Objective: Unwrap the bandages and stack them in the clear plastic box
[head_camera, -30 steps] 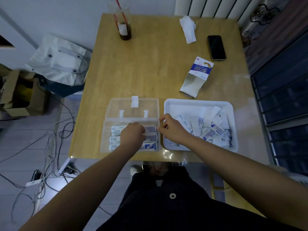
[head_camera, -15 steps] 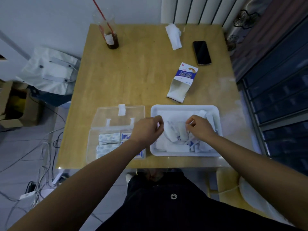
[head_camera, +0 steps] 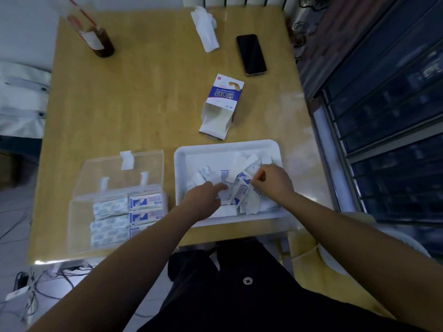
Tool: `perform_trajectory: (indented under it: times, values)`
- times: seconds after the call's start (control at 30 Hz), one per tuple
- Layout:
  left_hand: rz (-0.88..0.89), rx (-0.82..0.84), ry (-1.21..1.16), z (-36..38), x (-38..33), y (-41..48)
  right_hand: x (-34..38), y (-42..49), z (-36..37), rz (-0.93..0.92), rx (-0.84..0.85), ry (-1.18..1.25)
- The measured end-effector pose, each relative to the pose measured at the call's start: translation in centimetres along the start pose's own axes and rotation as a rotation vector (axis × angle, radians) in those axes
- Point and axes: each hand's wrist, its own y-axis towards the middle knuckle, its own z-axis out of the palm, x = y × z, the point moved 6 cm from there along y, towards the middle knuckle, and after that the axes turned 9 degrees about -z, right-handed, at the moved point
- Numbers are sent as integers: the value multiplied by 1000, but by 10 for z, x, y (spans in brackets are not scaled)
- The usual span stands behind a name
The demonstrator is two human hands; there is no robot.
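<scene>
1. Bandages [head_camera: 112, 212] already sit in the clear plastic box [head_camera: 74, 216], near left on the table [head_camera: 143, 104]. They're in tidy rows, patterned ones on the left and blue-and-white ones on the right. The lid [head_camera: 119, 178] is flipped open on the far side.
2. Progress guess: roughly midway. The box floor looks mostly covered, but plenty is left to sort.
3. The white tray [head_camera: 227, 146] just right of the box holds a messy pile [head_camera: 239, 192] of packets and loose paper. It's too blurry to tell full ones from empty wrappers.
4. Both hands are in the tray, a bit apart. The left hand [head_camera: 203, 196] has its forefinger laid straight on the pile, and I can't see it gripping anything. The right hand [head_camera: 273, 180] has its fingertips pinched on one packet [head_camera: 251, 182].
5. Further out there's an opened bandage carton [head_camera: 223, 106] just past the tray. A phone [head_camera: 251, 54], a crumpled tissue [head_camera: 206, 28] and a dark drink [head_camera: 98, 39] with a straw sit at the far edge.
</scene>
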Motion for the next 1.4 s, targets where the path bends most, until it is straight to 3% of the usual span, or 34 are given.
perform_trajectory:
  times: [0.17,0.37,0.53,0.67,0.97,1.1,1.23,1.4]
  values:
    - [-22,-100,-111,-9,-12,1,-6,3,-12,0,39,219]
    - [-144,-126,-173,2,-38,13,-22,-7,-6,123,38,508]
    - [-232,-194,-187,-8,-28,14,-34,-11,-15,171,1,574]
    - [-290,-215,-434,-16,-8,13,-27,-11,-18,183,-4,723]
    - [-329,-185,-915,-20,8,6,19,-10,4,116,210,864]
    - [-282,-101,-1157,-18,-2,4,37,-5,14,95,299,728]
    - [-317,33,-1484,-13,-4,1,43,-2,16,92,288,800]
    - [-223,73,-1593,-10,-9,-2,61,0,24,19,276,824]
